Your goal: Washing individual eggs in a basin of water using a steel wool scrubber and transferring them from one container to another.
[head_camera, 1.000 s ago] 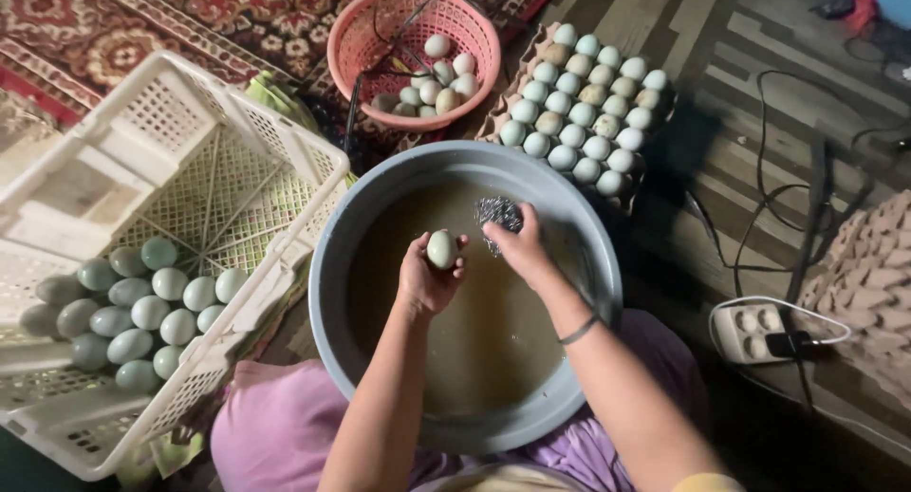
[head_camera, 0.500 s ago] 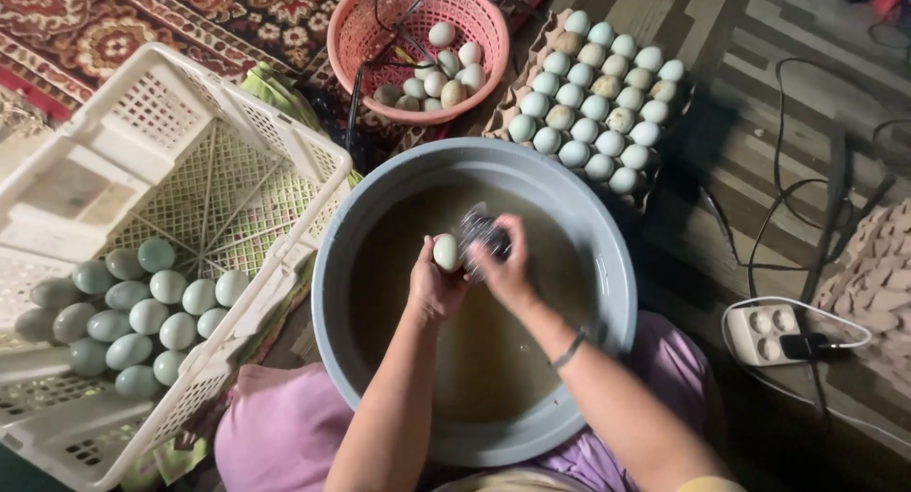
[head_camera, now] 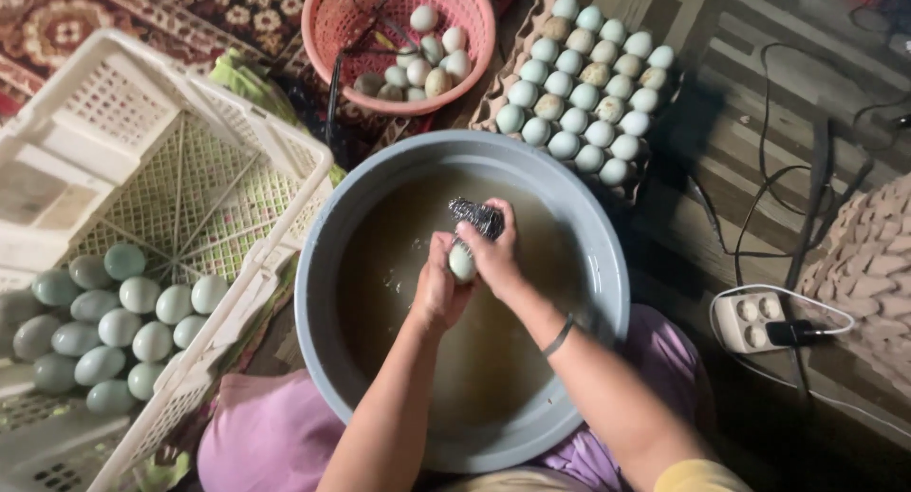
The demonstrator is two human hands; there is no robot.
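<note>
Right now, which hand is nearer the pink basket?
Right. The right hand, holding the scourer, sits closer below the pink basket; the left hand, holding the egg, is lower.

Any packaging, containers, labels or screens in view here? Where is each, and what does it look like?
Egg tray: top centre-right, brown moulded pulp, filled with pale eggs.
Crate: left, white lattice plastic, rectangular.
Basket: top centre, round, pink plastic.
Basin: centre, round, grey.
No labels, signs or screens visible.
</note>
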